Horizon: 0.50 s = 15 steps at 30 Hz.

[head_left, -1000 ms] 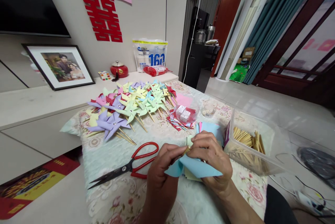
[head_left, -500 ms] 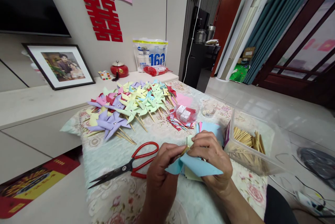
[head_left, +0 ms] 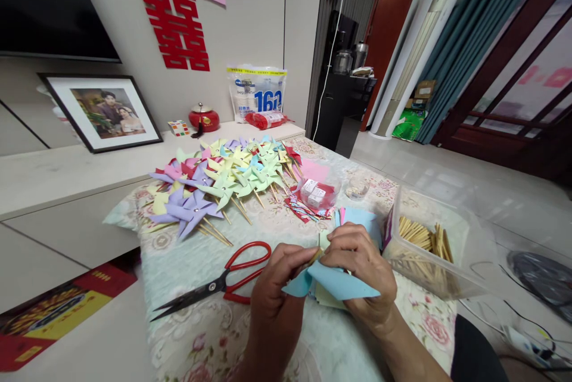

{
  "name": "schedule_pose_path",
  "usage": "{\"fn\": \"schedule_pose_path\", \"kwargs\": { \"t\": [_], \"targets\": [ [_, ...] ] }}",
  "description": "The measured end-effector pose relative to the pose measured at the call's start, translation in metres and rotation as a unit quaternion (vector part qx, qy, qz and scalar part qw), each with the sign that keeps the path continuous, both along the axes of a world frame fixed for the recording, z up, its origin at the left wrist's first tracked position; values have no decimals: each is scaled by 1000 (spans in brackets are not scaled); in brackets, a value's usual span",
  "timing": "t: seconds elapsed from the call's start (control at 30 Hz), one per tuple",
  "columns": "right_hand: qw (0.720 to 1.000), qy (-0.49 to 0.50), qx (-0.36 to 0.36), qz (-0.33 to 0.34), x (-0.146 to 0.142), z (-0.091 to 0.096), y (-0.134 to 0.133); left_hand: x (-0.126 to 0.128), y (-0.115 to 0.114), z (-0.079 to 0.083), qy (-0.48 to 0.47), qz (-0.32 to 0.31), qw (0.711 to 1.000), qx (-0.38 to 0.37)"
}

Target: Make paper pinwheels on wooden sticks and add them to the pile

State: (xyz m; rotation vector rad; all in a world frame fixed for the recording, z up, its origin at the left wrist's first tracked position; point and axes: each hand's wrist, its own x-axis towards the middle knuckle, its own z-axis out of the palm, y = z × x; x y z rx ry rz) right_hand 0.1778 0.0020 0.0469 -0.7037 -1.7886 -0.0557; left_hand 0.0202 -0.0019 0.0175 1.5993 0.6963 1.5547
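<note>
Both my hands are closed on a blue paper pinwheel (head_left: 342, 282) above the near part of the table. My left hand (head_left: 279, 292) pinches its left side, where the tan end of a stick shows between thumb and finger. My right hand (head_left: 364, 269) curls its fingers over the folded paper from the right; the fingertips hide the pinwheel's centre. Pale green paper sheets (head_left: 330, 298) lie under the hands. Left of my left hand lie scissors (head_left: 217, 283) with red handles, blades pointing left.
Finished pinwheels (head_left: 227, 176) are heaped at the back left. A clear plastic box (head_left: 469, 239) of wooden sticks stands at the right. A red-filled plastic tub (head_left: 318, 194), colourful strips (head_left: 308, 210) and blue paper (head_left: 364, 221) lie beyond my hands. The cloth-covered table (head_left: 179, 346) borders a white cabinet.
</note>
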Motion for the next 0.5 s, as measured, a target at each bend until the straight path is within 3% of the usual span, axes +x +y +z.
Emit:
{"fn": "schedule_pose_path", "kwargs": {
  "t": [0.5],
  "targets": [
    [1000, -11, -2, 1, 0, 1, 0, -1, -1, -1, -1, 2, 1000, 11]
  ]
}}
